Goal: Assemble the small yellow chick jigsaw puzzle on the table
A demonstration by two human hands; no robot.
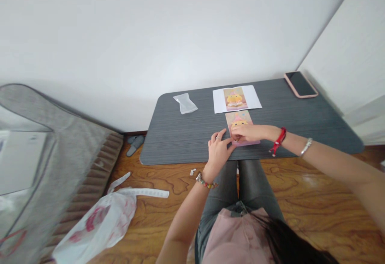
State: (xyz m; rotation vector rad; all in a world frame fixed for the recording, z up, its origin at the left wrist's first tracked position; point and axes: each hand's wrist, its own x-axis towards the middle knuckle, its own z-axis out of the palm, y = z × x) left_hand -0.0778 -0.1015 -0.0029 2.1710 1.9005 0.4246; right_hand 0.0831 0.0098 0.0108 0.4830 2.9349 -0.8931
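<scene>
A small pink card with a yellow cartoon figure lies near the front edge of the dark grey table. My right hand rests on the card's lower part with fingers pinched together on it. My left hand touches the card's lower left corner, fingers bent. Beyond the card, a white sheet carries a second print of the same figure.
A clear plastic sleeve lies at the table's back left. A phone in a pink case sits at the back right corner. A white plastic bag, paper strips and a grey slipper lie on the wooden floor at left.
</scene>
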